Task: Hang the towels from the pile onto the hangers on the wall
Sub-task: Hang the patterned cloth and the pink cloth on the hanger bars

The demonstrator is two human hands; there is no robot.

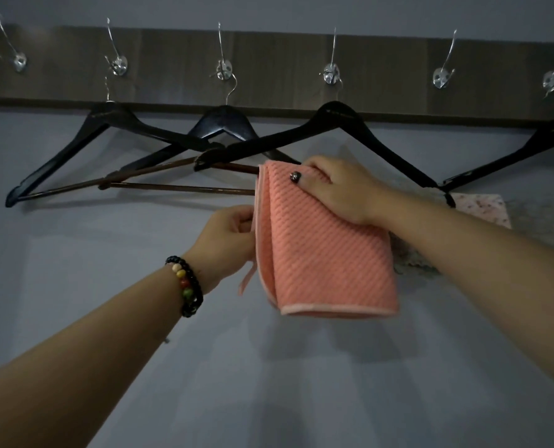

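Note:
A pink waffle-textured towel (324, 250) hangs folded over the lower bar of a black hanger (334, 119) on the wall rack. My right hand (337, 189) rests on the towel's top fold, thumb on its front and fingers curled over the bar. My left hand (233, 231) pinches the towel's left edge, beside its hanging loop. Two more black hangers (114, 119) (224, 119) hang to the left with bare brown bars. A pale patterned towel (486, 210) hangs on a fourth hanger (528, 147) at the right, partly hidden by my right arm.
A dark wooden rail (275, 53) with several chrome hooks (440, 77) runs across the grey wall. The hangers overlap one another at their ends. Bare wall lies below the hangers.

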